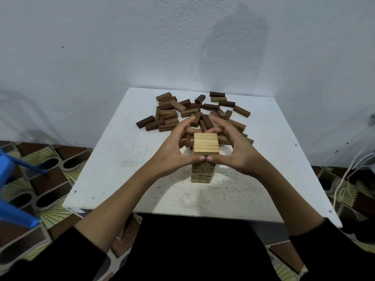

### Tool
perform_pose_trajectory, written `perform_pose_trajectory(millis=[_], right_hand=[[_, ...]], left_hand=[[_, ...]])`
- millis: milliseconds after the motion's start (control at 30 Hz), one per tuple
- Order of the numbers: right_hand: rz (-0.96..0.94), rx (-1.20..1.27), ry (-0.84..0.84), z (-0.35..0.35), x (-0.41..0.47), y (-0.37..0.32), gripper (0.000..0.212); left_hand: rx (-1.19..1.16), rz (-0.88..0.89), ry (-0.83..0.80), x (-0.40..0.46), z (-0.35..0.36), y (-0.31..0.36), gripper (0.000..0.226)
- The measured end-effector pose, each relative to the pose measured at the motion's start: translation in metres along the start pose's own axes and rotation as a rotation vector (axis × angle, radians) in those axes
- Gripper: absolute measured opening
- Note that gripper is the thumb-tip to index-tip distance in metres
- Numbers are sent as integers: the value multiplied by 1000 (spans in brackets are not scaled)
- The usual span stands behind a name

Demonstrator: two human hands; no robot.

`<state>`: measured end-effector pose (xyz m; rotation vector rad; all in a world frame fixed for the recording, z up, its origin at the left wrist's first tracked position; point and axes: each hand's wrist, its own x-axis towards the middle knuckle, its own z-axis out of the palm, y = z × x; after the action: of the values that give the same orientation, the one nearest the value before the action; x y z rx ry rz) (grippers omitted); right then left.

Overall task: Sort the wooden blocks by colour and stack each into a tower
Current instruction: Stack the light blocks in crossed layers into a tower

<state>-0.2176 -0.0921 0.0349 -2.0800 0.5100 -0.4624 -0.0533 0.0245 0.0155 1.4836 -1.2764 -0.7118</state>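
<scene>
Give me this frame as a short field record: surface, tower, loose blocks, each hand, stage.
surface: white table, set against a pale wall
tower: light wood tower, upright, near the table's middle
loose blocks: pile of mid-brown and dark brown blocks behind the tower, unsorted
left hand: left hand cupped round the tower's top, thumb on its near face
right hand: right hand mirrors it on the other side; thumb tips nearly meet
stage: light tower standing; brown towers not yet begun

A single head-worn wide-angle view looks forward and down from close above the left hand (172, 151) and right hand (235, 149), facing the white square bench (113, 159) beyond.
</scene>
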Motion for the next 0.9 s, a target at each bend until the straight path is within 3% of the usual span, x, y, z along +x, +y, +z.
perform_pose_trajectory(millis=[733, 900], right_hand=[[-14, -52, 35, 1, -3, -5, 87], [25, 55, 35, 6, -10, -8, 83]], left_hand=[[-25, -3, 5, 2, 0, 5, 97], [-80, -19, 9, -4, 4, 8, 96]])
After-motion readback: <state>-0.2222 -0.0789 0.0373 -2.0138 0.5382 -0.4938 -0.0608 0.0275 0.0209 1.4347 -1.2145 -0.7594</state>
